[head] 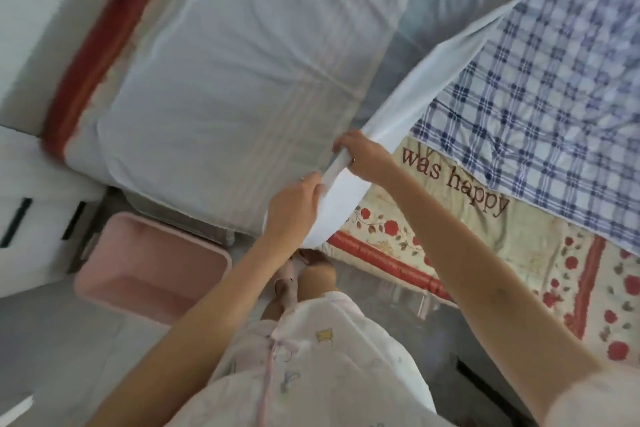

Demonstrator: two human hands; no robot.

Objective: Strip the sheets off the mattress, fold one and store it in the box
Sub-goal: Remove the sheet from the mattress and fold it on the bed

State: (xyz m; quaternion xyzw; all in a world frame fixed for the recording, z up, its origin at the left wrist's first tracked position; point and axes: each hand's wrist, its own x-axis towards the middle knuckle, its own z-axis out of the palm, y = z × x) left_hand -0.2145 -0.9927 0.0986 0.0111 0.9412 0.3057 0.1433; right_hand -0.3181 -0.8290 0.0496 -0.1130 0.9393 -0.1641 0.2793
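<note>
Two hands meet mid-frame on one white sheet. Far left: white drawer unit [31, 215] with dark handle slots. Lower left, on the grey floor [52, 340]: pink box [152, 270], open top, just beside the bed corner. Upper left to centre: mattress [214, 80] with a pale, wrinkled covering, red-edged pad [93, 45] showing along its left side. Centre: left hand [294, 208] closed on the white sheet [398, 114], fingers pinching its bunched edge; right hand [363, 156] just beside it, also clamped on the same edge. Sheet stretches taut from both hands toward the upper right, lifted off the bed. Right of it: blue-and-white checked sheet [540, 94] lying flat, and below that a floral quilt [485, 239] with red roses and the words "was happy". Bottom centre: person's pale printed clothing [311, 367].
</note>
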